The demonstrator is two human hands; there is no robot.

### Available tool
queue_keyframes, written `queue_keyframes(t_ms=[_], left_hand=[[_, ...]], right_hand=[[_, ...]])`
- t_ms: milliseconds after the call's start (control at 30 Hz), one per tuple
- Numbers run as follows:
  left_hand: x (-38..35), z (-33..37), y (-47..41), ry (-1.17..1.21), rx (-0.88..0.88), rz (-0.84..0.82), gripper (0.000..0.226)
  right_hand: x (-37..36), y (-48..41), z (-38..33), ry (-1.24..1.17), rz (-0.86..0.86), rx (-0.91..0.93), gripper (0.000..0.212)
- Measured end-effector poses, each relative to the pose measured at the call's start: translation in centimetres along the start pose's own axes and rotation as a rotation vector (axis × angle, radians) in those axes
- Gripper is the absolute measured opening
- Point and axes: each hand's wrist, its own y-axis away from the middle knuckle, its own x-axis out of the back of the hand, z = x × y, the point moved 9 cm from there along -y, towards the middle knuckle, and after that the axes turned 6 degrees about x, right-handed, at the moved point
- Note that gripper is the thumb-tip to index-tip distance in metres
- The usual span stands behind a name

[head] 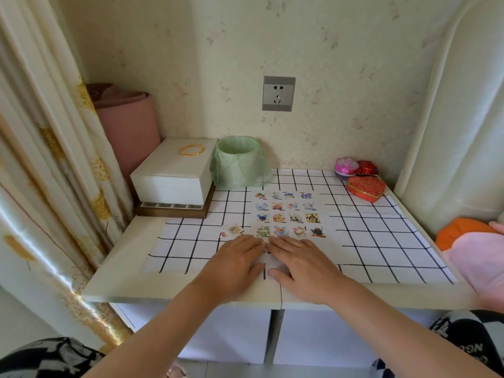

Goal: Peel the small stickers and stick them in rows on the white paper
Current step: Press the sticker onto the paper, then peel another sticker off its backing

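Pressure should be even: left hand (236, 264) and right hand (302, 261) lie flat, fingers straight, on paper (274, 263). Stickers (280, 231) just beyond the fingertips likely want smoothing outward.

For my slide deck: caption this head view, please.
Left hand and right hand press the white paper below four rows of stickers.

Stickers (288, 214) lie in rows on the paper (323, 214), behind both hands.

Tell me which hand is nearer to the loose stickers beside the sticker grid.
Left. The left hand lies just in front of the loose stickers, fingertips close; the right hand rests farther off to their right.
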Motion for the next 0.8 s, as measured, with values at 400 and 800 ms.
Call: queue_keyframes(t_ms=[400,800], left_hand=[[-0.5,0.2,-1.0,-0.042,0.014,-0.176,0.085],[1.3,0.0,-2.6,0.024,0.041,0.120,0.017]], right_hand=[[-0.8,-0.4,0.4,0.067,-0.082,-0.062,0.092],[0.8,-1.7,1.2,0.068,0.043,-0.006,0.044]])
